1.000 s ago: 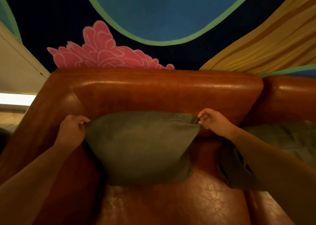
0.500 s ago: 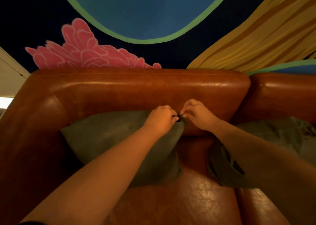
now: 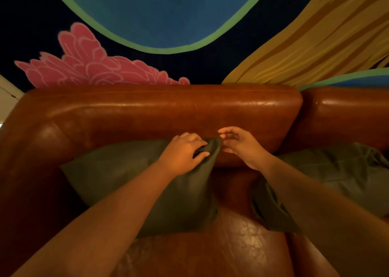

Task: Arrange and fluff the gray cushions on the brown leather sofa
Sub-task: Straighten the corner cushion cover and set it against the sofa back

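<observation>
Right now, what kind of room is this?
Probably a lounge or sitting room: a brown leather sofa with gray cushions stands against a bright painted mural.

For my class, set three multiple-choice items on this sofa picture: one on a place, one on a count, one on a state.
1. Where does the left cushion stand?
A. on the floor
B. against the sofa backrest
C. on the armrest

2. How many gray cushions show?
A. two
B. four
C. none

3. What is the left hand doing?
A. hanging idle
B. pressing the backrest
C. gripping the cushion's top right corner

Answers: 1 B, it leans on the backrest. 2 A, a second cushion lies to the right. 3 C, its fingers curl round the corner; the right hand is open beside it.
</observation>
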A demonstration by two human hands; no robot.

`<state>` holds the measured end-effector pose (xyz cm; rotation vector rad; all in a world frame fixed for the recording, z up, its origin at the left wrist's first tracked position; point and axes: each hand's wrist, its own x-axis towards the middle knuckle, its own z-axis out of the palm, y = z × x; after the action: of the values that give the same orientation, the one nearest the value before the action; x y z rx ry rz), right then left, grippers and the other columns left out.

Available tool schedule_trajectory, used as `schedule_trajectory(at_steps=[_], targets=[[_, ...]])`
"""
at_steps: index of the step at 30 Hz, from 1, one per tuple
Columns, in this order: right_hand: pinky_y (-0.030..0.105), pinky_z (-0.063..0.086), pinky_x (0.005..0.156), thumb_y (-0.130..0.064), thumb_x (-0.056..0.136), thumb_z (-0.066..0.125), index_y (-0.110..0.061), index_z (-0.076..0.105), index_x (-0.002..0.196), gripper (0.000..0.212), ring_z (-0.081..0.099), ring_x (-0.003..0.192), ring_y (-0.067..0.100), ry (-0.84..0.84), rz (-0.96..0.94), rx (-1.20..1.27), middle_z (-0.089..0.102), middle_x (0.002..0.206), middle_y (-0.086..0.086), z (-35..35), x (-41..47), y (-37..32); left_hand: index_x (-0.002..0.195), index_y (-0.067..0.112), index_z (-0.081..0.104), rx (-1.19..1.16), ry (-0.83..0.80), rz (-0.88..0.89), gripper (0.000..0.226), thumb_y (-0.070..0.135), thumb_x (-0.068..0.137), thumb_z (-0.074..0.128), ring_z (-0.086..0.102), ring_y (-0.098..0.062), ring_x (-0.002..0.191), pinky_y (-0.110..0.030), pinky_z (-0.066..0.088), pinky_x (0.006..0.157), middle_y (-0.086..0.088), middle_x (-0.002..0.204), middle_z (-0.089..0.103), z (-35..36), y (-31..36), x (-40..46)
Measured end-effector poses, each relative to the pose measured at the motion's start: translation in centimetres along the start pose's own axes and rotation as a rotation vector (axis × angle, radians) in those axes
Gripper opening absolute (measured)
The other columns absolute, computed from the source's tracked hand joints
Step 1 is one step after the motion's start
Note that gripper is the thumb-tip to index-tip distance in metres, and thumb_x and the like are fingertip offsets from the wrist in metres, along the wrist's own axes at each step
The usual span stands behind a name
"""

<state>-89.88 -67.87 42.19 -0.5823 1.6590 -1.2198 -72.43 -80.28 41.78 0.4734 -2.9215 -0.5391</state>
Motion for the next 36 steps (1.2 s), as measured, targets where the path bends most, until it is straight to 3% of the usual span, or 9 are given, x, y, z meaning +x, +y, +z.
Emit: schedule_trajectory(at_steps=[3, 6, 9, 15, 20, 27, 32, 34, 36], targets=[[0.018, 0.052, 0.070, 0.015, 0.082, 0.062, -0.013, 0.048, 0.123, 0.052, 0.058, 0.087, 0.015, -0.058, 0.024, -0.118, 0.053, 0.111, 0.009, 0.3, -1.1, 1.3, 0.102, 0.013, 0.069, 0.086, 0.138, 0.075, 0.038, 0.037, 0.091, 0.042, 0.060, -0.025, 0.085, -0.039, 0.052, 0.071, -0.001, 0.093, 0.064, 0.9, -0.4, -0.9], [0.020, 0.055, 0.079, 0.016, 0.074, 0.071, -0.017, 0.044, 0.127, 0.068, 0.059, 0.103, 0.017, -0.054, 0.005, -0.038, 0.060, 0.111, 0.000, 2.1, -1.7, 3.3, 0.092, 0.014, 0.067, 0.123, 0.192, 0.094, 0.028, 0.030, 0.093, 0.044, 0.059, -0.026, 0.077, -0.038, 0.050, 0.065, -0.002, 0.087, 0.063, 1.4, -0.4, -1.1], [0.027, 0.051, 0.090, 0.013, 0.076, 0.071, -0.023, 0.042, 0.127, 0.069, 0.058, 0.108, 0.014, 0.055, -0.073, 0.051, 0.060, 0.114, -0.003, 4.0, -1.5, 4.6, 0.092, 0.012, 0.062, -0.023, 0.212, 0.014, 0.024, 0.025, 0.095, 0.042, 0.059, -0.028, 0.078, -0.040, 0.048, 0.068, -0.005, 0.089, 0.060, 1.6, -0.4, -1.1], [0.020, 0.050, 0.084, 0.018, 0.076, 0.066, -0.014, 0.041, 0.123, 0.062, 0.065, 0.089, -0.001, 0.178, -0.143, 0.084, 0.061, 0.104, 0.000, 6.9, -0.8, 4.9, 0.096, 0.010, 0.057, -0.245, 0.152, -0.140, 0.037, 0.036, 0.095, 0.031, 0.059, -0.026, 0.083, -0.039, 0.049, 0.070, -0.006, 0.097, 0.055, 1.1, 0.1, -1.5], [0.027, 0.047, 0.099, 0.001, 0.083, 0.069, -0.008, 0.046, 0.134, 0.056, 0.057, 0.115, 0.014, 0.187, -0.122, 0.116, 0.059, 0.124, 0.006, 8.0, -1.2, 4.4, 0.098, 0.011, 0.055, -0.271, 0.124, -0.227, 0.026, 0.030, 0.099, 0.037, 0.059, -0.029, 0.082, -0.046, 0.049, 0.073, -0.004, 0.101, 0.051, 1.1, 0.3, -1.5], [0.044, 0.051, 0.094, 0.005, 0.083, 0.063, -0.014, 0.061, 0.113, 0.035, 0.065, 0.103, 0.022, 0.257, -0.155, -0.041, 0.068, 0.110, 0.010, 7.5, -0.8, 4.1, 0.095, 0.009, 0.055, -0.306, 0.179, -0.244, 0.030, 0.030, 0.097, 0.033, 0.056, -0.028, 0.079, -0.042, 0.047, 0.071, -0.007, 0.096, 0.050, 1.6, 0.4, -1.8], [0.021, 0.051, 0.076, 0.010, 0.080, 0.068, -0.008, 0.058, 0.110, 0.036, 0.062, 0.078, 0.006, 0.140, -0.102, -0.015, 0.062, 0.087, 0.003, 4.1, -1.2, 2.9, 0.095, 0.018, 0.050, -0.360, 0.244, -0.189, 0.016, 0.026, 0.097, 0.037, 0.052, -0.019, 0.080, -0.035, 0.043, 0.075, -0.004, 0.094, 0.050, 1.2, -0.5, -2.1], [0.016, 0.048, 0.070, 0.008, 0.080, 0.069, -0.013, 0.057, 0.105, 0.034, 0.058, 0.068, 0.001, -0.004, -0.082, -0.180, 0.057, 0.079, 0.000, 1.4, -1.0, 1.5, 0.094, 0.022, 0.047, -0.362, 0.279, -0.176, 0.010, 0.024, 0.097, 0.038, 0.050, -0.018, 0.079, -0.032, 0.042, 0.074, -0.004, 0.093, 0.050, 1.0, -1.0, -2.3], [0.015, 0.046, 0.070, 0.003, 0.083, 0.068, -0.017, 0.057, 0.099, 0.028, 0.057, 0.074, 0.007, -0.142, -0.069, -0.420, 0.056, 0.082, -0.001, 0.0, -0.9, 0.1, 0.095, 0.021, 0.049, -0.357, 0.264, -0.173, 0.010, 0.022, 0.098, 0.039, 0.050, -0.018, 0.079, -0.033, 0.042, 0.073, -0.003, 0.093, 0.050, 0.8, -0.9, -2.4]])
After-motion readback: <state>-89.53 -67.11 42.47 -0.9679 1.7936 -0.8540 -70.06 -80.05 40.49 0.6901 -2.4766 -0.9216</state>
